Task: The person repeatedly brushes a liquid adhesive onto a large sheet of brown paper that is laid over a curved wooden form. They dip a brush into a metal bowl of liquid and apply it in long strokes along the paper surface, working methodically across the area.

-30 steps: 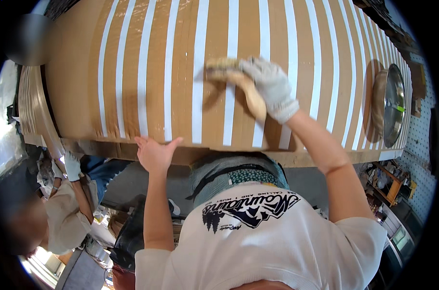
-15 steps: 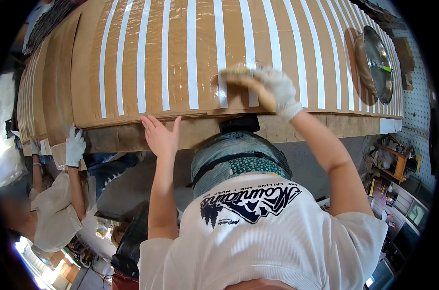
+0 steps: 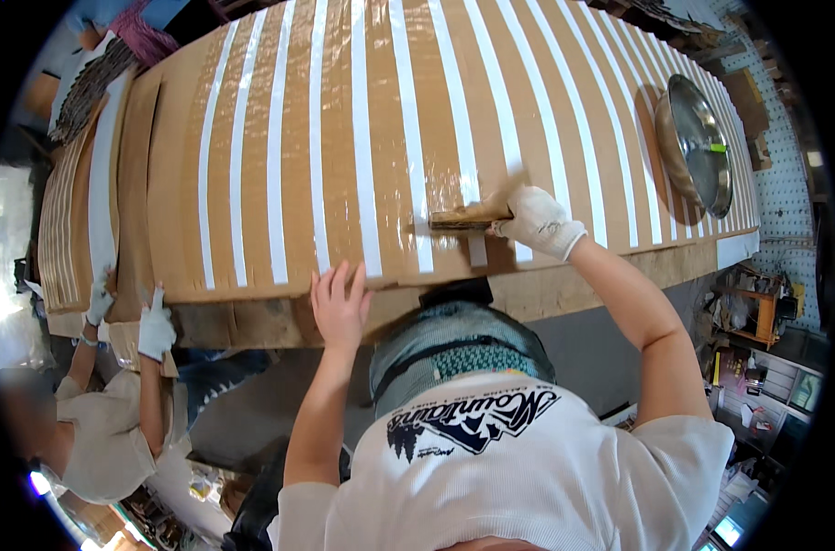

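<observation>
In my gloved right hand (image 3: 544, 223) is a wide brush (image 3: 465, 220) with a wooden body. Fingers closed around it, I hold it low over the brown cardboard (image 3: 290, 202), near the side closest to me. White strips (image 3: 409, 119) run across that cardboard in parallel, and a wet-looking shine covers its middle. My bare left hand (image 3: 340, 298) is open, its spread fingertips resting on the cardboard's near edge. The brush hides the surface beneath it, so I cannot tell how firmly it touches.
A round metal basin (image 3: 696, 147) sits on the striped cardboard at the right. At the left, a co-worker's gloved hands (image 3: 157, 329) are at the edge of other brown sheets (image 3: 140, 197). The wooden table edge (image 3: 564, 292) runs before me. Shelves (image 3: 753, 308) stand at the right.
My right hand has brought the brush nearer to me. My left hand has shifted right along the near edge. A broad white strip now shows beside the co-worker's sheets, and the whole view has shifted.
</observation>
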A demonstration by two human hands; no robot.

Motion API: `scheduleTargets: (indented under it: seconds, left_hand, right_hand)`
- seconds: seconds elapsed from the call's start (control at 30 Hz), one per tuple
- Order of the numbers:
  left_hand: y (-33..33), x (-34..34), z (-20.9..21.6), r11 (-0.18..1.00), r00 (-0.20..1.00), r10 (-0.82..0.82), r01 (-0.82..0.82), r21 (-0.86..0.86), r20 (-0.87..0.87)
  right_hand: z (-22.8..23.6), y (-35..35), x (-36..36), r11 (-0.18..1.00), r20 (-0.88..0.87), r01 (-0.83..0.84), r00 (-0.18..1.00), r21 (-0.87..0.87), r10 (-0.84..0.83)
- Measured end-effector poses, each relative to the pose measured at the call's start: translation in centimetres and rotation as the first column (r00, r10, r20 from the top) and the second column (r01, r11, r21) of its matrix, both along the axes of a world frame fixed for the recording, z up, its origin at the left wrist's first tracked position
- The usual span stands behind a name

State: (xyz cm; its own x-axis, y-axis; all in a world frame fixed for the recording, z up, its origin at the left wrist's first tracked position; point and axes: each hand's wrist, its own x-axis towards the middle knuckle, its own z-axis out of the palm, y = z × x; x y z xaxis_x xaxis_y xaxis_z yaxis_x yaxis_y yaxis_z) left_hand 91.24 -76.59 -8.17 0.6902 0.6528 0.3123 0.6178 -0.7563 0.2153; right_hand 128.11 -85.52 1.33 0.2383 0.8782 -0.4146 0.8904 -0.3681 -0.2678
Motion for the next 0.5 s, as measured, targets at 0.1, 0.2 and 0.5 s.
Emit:
scheduleTargets:
  seconds: [0.1, 0.2, 0.5]
  left_hand:
    - [-0.1, 0.3, -0.3, 0.999, 0.999, 0.037, -0.036, 0.019, -0.021]
    - [0.0, 0.5, -1.0, 0.999, 1.0, 0.024, -0.025, 0.046, 0.009]
    - [0.0, 1.0, 0.0, 0.999, 0.991, 0.037, -0.037, -0.001, -0.13]
  right_hand:
    - [1.8, 5.2, 2.3, 0.985, -0.03, 0.145, 0.989, 0.093, -0.142]
    - [-0.1, 10.5, 6.2, 0.911, -0.057, 0.273, 0.962, 0.31, -0.269]
    - [-2.3, 33.8, 21.5, 0.857, 0.134, 0.268, 0.924, 0.44, -0.358]
